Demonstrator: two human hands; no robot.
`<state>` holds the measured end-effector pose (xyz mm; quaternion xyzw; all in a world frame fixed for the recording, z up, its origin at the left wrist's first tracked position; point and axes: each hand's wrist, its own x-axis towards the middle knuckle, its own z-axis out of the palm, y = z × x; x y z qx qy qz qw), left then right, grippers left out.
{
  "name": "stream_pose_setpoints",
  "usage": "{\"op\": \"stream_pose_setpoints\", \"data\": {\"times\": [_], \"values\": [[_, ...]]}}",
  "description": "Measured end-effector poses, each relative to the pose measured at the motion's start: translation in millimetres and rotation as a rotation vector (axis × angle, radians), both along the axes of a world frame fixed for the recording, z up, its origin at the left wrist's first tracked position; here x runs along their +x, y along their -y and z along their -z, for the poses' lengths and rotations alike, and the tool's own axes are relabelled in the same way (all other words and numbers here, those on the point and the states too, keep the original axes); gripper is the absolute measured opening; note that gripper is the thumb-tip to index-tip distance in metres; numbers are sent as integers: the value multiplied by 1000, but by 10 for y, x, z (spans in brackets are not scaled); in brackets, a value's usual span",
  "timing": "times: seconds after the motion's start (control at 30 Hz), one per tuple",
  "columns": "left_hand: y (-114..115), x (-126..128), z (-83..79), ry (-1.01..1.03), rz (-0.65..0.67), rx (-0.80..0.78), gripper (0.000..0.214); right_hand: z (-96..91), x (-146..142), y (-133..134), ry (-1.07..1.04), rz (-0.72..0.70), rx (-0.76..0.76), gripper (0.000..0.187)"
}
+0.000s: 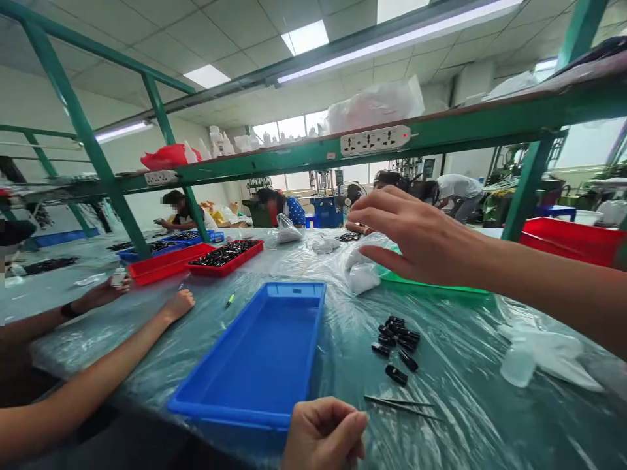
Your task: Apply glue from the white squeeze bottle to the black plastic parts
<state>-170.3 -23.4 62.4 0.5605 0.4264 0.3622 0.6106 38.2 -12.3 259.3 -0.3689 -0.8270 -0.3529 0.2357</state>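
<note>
- right hand is held raised, fingers spread, nothing gripped, above the white bag by the green tray
- left hand is curled closed at the near rim of the blue tray; any contents can't be told
- black parts are piled right of the blue tray, tweezers just beside
- judged: the bag is best pinched at its top and kept clear of the pile

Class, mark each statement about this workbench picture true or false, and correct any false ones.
1. The black parts lie inside the blue tray. False: they lie on the plastic sheet to its right.
2. The right hand is open and holds nothing. True.
3. The left hand grips the tweezers. False: it is a closed fist, and the tweezers lie on the sheet apart from it.
4. The red tray holds small black pieces. True.
</note>
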Motion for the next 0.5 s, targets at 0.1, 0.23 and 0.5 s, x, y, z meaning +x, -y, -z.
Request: {"op": "stream_pose_setpoints", "data": {"times": [0.1,0.23,0.5], "values": [[265,158,13,-23,8,39,44,395,489,739,-191,54,-76,33],[456,447,-67,-69,97,63,40,1109,1328,1293,-756,257,-198,38],[560,1162,-288,-87,170,114,39,2588,1958,924,-1214,407,-456,45]]}}
